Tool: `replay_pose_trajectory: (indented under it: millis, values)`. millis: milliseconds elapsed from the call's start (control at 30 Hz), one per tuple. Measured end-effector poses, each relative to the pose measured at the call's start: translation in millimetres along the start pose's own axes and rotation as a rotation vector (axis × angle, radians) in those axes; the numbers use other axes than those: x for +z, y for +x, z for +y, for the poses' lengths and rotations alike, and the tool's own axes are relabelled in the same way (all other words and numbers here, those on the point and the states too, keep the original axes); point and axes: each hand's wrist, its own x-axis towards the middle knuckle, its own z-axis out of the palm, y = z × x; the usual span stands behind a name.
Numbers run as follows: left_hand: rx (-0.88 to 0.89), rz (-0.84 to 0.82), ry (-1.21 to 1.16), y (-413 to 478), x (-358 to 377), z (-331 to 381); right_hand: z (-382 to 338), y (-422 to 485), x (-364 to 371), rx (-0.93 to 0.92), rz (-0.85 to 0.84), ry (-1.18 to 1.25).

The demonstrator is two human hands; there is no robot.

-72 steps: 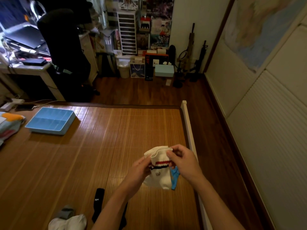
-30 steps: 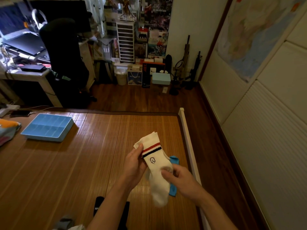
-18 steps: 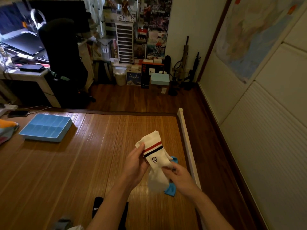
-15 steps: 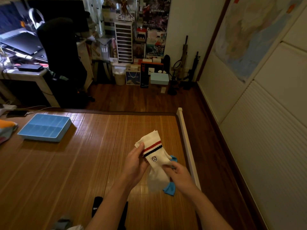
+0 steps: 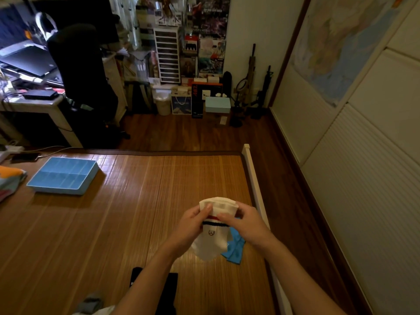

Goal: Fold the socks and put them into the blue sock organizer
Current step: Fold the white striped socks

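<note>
- On the far left edge of the bamboo mat (image 5: 113, 223) there's a bundle of colourful fabric (image 5: 9, 180). Can't tell from my end what it is.
- Just right of it sits the blue sock organizer (image 5: 58, 191), well apart from both hands. I can't spot a sock in any compartment I can see, so my guess is nothing's been filed yet.
- Down at the bottom edge a grey sock (image 5: 91, 301) and a black sock (image 5: 169, 289) lie loose on the mat, unfolded. I'd count those as left to do.
- Left hand (image 5: 193, 221): fingers curled, thumb on top, pinching the left side of the cuff of the white striped sock (image 5: 211, 243).
- That sock hangs in the air between the two hands, above the mat, cuff up and toe down. The cuff shows several layers, so it's probably a pair. Looks mid-fold to me, not a finished bundle, and it's nowhere near the organizer.
- Right hand (image 5: 246, 226): pinches the right side of the same cuff, other fingers curled in.
- A blue piece (image 5: 235, 250) pokes out below the right hand, behind the sock. Can't tell if it's being held or just lying on the mat.
</note>
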Motion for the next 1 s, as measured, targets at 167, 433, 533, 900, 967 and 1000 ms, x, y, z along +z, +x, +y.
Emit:
replay_pose_trajectory:
  millis: [167, 433, 533, 900, 967, 1000]
  values:
    - [0.005, -0.126, 0.113, -3, 2, 6, -19, 3, -16, -0.092, 0.094, 0.05]
    - [-0.067, -0.241, 0.263, -13, 0, -11, -29, 20, -55, -0.047, 0.364, 0.133]
    - [-0.074, -0.211, 0.174, -16, -5, -14, -18, 20, -66, -0.01, 0.408, 0.118]
    - [-0.132, 0.037, -0.189, -17, -15, -22, 20, 14, -73, 0.163, 0.547, 0.319]
    - [-0.18, -0.008, -0.223, -19, -16, -24, 20, 13, -74, 0.173, 0.549, 0.35]
    - [-0.215, -0.05, -0.243, -20, -16, -24, 19, 13, -74, 0.177, 0.552, 0.361]
